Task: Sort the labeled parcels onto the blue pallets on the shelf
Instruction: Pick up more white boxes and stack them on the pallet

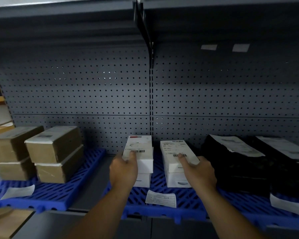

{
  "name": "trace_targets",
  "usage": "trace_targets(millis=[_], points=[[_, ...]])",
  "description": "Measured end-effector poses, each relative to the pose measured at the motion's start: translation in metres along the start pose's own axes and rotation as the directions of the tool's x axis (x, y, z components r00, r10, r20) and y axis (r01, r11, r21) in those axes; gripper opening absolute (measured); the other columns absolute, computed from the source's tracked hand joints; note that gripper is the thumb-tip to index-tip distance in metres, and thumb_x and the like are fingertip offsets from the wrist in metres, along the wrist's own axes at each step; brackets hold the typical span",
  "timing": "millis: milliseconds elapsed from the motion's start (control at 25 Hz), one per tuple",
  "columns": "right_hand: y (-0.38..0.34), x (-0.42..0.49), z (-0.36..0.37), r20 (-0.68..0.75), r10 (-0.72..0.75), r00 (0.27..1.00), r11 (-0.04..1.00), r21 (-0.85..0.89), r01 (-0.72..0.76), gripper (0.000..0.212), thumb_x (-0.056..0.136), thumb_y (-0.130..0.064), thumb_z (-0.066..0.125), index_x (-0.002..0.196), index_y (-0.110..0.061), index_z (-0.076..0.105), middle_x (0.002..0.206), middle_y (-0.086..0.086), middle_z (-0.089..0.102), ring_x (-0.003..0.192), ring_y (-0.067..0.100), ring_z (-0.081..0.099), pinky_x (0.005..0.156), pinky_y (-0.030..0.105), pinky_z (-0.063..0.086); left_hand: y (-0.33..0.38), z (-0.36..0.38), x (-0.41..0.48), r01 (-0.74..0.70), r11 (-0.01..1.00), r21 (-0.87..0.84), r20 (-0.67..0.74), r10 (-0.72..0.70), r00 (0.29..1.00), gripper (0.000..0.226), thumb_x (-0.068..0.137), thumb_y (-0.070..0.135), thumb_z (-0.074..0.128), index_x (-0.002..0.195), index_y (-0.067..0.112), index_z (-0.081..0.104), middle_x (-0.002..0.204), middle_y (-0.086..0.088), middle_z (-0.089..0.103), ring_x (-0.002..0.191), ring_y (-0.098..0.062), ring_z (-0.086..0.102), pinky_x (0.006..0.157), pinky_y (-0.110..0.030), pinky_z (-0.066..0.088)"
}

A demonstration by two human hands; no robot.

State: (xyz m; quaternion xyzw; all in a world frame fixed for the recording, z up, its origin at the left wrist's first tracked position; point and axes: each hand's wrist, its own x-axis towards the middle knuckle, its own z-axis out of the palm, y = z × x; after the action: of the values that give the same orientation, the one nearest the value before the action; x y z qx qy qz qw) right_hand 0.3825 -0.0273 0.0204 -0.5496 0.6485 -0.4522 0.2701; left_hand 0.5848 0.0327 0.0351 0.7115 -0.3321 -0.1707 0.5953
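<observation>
Gripping the left white box (141, 149) in the left hand (123, 169) and the right white box (174, 150) in the right hand (199, 171), both on stacks on the middle blue pallet (188, 200), the person seems to be placing them and next must let go gently.

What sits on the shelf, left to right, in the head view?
Brown cardboard boxes → left white box stack, top box held by the left hand → right white box stack, top box held by the right hand → black parcels.
</observation>
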Motion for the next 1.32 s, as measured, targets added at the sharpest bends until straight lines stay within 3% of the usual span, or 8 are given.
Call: trace_targets(millis=[280,480,680,960,1080,1160,1240,1320], points=[[-0.001,-0.002,0.004,0.01,0.022,1.0,0.972,0.234,-0.024,0.041,0.079,-0.051,0.082,0.093,-0.018,0.063,0.091,-0.003,0.069,0.069,0.014,0.068,0.045,0.035,0.061,-0.002,-0.002,0.005,0.009,1.0,0.027,-0.013,-0.009,1.0,0.034,0.1,0.039,0.053,0.11,0.01,0.068,0.09,-0.006,0.069,0.069,-0.017,0.063,0.054,-0.026,0.047],[0.001,-0.002,0.004,0.01,0.032,0.999,0.987,0.16,-0.033,0.047,0.078,-0.056,0.079,0.099,-0.017,0.063,0.09,-0.003,0.068,0.079,0.022,0.071,0.064,0.045,0.065,-0.003,-0.007,0.009,-0.019,0.998,0.053,-0.001,0.019,1.0,0.032,0.101,0.035,0.052,0.116,0.011,0.067,0.079,0.005,0.061,0.066,-0.01,0.057,0.053,-0.023,0.042],[0.0,-0.005,0.003,0.049,0.028,0.998,0.946,0.321,-0.042,0.043,0.08,-0.042,0.084,0.099,-0.013,0.059,0.09,-0.004,0.064,0.069,0.012,0.065,0.036,0.025,0.053,-0.001,-0.01,0.008,-0.015,0.998,0.067,0.023,0.014,1.0,0.031,0.1,0.039,0.051,0.115,0.016,0.066,0.09,-0.001,0.068,0.081,-0.023,0.067,0.074,-0.04,0.059],[0.0,-0.005,0.004,0.051,0.019,0.999,0.939,0.343,-0.035,0.043,0.081,-0.04,0.084,0.1,-0.012,0.058,0.094,0.002,0.064,0.071,0.013,0.064,0.036,0.026,0.052,-0.001,-0.01,0.008,0.001,0.999,0.052,0.024,-0.002,1.0,0.033,0.1,0.04,0.052,0.116,0.015,0.065,0.091,-0.001,0.067,0.082,-0.023,0.066,0.076,-0.041,0.058],[-0.001,-0.005,0.004,0.039,0.005,0.999,0.947,0.32,-0.017,0.045,0.081,-0.041,0.084,0.102,-0.011,0.057,0.102,0.007,0.064,0.072,0.012,0.063,0.034,0.023,0.05,-0.002,-0.009,0.008,-0.008,1.0,0.022,0.028,0.007,1.0,0.032,0.099,0.039,0.053,0.119,0.017,0.065,0.085,0.007,0.064,0.078,-0.016,0.065,0.072,-0.038,0.058],[-0.002,-0.006,0.003,0.044,0.013,0.999,0.945,0.327,-0.026,0.045,0.081,-0.041,0.084,0.103,-0.012,0.057,0.106,0.009,0.065,0.075,0.015,0.065,0.037,0.029,0.055,-0.003,-0.009,0.008,-0.003,1.0,0.006,0.024,0.003,1.0,0.037,0.1,0.041,0.052,0.125,0.017,0.064,0.085,0.011,0.062,0.076,-0.011,0.062,0.067,-0.034,0.055],[-0.005,-0.009,-0.001,0.059,0.018,0.998,0.94,0.339,-0.037,0.048,0.081,-0.045,0.082,0.107,-0.013,0.057,0.108,0.008,0.066,0.077,0.017,0.067,0.04,0.032,0.058,0.0,-0.012,0.004,0.012,1.0,0.002,0.034,-0.012,0.999,0.048,0.1,0.049,0.05,0.137,0.019,0.056,0.093,0.009,0.063,0.079,-0.01,0.061,0.064,-0.03,0.051],[-0.007,-0.012,-0.007,0.036,-0.03,0.999,0.965,0.263,0.02,0.055,0.082,-0.055,0.077,0.115,-0.016,0.056,0.112,0.008,0.066,0.08,0.015,0.067,0.041,0.025,0.056,0.003,-0.015,-0.005,-0.097,0.991,0.094,-0.008,0.098,0.995,0.06,0.1,0.059,0.044,0.145,0.02,0.048,0.122,-0.001,0.065,0.102,-0.019,0.063,0.082,-0.036,0.053]])
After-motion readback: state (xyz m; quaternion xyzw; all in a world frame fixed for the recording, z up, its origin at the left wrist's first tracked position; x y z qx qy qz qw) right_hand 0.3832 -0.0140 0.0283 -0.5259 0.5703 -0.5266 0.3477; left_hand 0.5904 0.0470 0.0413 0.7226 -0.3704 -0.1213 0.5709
